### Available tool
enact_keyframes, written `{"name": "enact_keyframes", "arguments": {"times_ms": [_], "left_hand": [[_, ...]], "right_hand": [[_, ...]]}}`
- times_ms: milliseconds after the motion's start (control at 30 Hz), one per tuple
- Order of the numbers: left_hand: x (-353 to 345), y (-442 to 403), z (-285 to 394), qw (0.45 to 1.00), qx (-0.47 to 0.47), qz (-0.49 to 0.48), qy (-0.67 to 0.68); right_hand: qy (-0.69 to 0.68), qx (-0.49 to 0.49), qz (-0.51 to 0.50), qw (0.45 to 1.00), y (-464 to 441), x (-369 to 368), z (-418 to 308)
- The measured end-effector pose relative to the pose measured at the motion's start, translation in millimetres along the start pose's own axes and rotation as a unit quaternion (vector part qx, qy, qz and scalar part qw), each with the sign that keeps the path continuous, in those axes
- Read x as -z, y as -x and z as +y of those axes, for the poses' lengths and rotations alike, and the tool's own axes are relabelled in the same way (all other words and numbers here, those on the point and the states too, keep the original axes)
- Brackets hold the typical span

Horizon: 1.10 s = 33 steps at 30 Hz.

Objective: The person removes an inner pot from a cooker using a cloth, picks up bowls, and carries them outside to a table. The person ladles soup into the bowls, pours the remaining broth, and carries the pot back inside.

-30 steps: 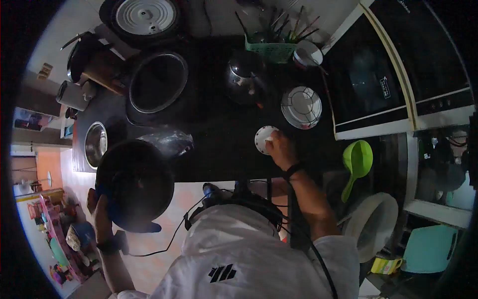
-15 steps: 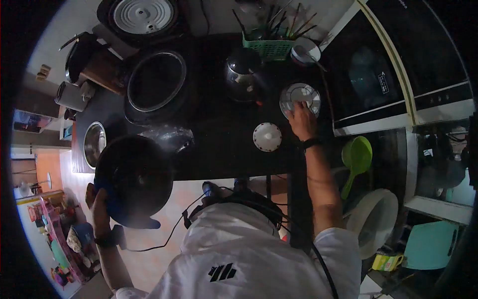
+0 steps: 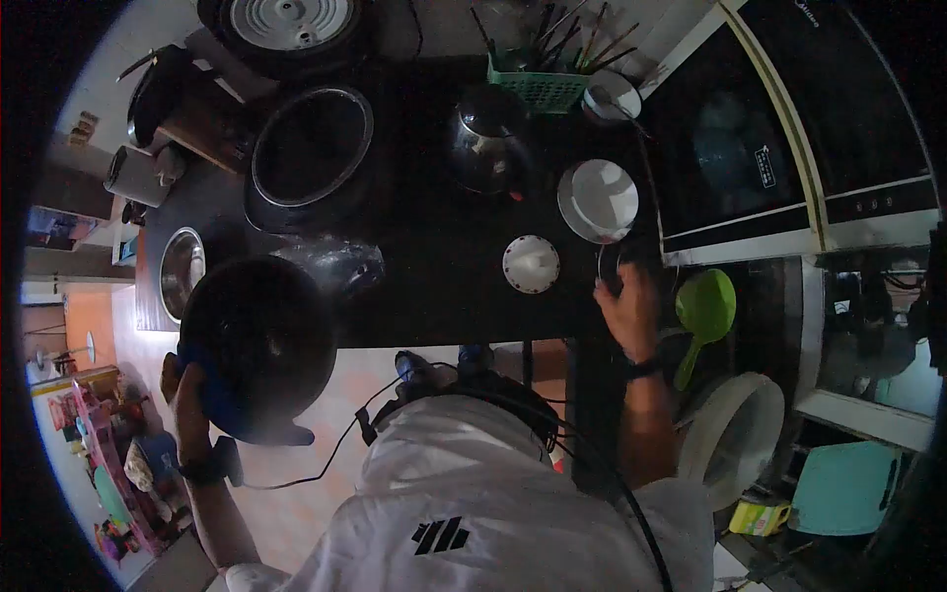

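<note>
My left hand [image 3: 187, 400] is closed on the edge of a dark, deep round pot [image 3: 261, 345], held tilted at the counter's front edge. My right hand [image 3: 631, 311] is over the right front of the counter, its fingers pinching a thin, curved-rimmed dish or lid [image 3: 601, 262] seen nearly edge-on. Its exact kind is unclear in the dim light. Just beyond that hand sits a white bowl [image 3: 604, 200], its inside showing. To the left of the hand lies a small white round lid [image 3: 531, 264] with a dotted rim.
A dark kettle [image 3: 485, 158] and a green basket [image 3: 538, 91] of chopsticks stand at the back. An open cooker [image 3: 311, 148], a crumpled clear bag [image 3: 340, 271] and a steel bowl [image 3: 182, 274] are at left. A green ladle [image 3: 706, 304] lies right of my right hand.
My right hand has drawn back toward me from the white bowl with the thin round piece, uncovering the bowl's inside. My left hand still holds the pot, nearly in place.
</note>
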<state>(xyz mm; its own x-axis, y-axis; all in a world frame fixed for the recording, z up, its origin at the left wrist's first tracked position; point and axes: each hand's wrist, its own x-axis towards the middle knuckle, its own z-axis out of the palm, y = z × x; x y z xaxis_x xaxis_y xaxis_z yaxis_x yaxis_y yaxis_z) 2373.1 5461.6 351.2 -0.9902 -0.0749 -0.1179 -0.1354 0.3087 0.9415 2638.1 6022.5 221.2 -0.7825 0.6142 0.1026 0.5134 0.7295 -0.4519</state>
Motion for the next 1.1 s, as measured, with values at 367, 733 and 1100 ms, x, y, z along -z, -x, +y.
{"name": "enact_keyframes", "arguments": {"times_ms": [367,733,1100], "left_hand": [[21.3,-15.5,-17.0,0.998,0.001,-0.055,-0.006],[34.8,-10.2,-24.8,0.999,0.026,-0.035,0.014],[36.9,-5.7,-34.5,0.998,0.038,0.040,-0.023]], "right_hand": [[-0.007,-0.035,0.002,0.999,26.7,-44.0,43.3],[-0.137,0.033,-0.032,0.990,-108.4,42.8,-40.0],[-0.285,-0.078,-0.044,0.954,-261.9,-14.8,-65.9]]}}
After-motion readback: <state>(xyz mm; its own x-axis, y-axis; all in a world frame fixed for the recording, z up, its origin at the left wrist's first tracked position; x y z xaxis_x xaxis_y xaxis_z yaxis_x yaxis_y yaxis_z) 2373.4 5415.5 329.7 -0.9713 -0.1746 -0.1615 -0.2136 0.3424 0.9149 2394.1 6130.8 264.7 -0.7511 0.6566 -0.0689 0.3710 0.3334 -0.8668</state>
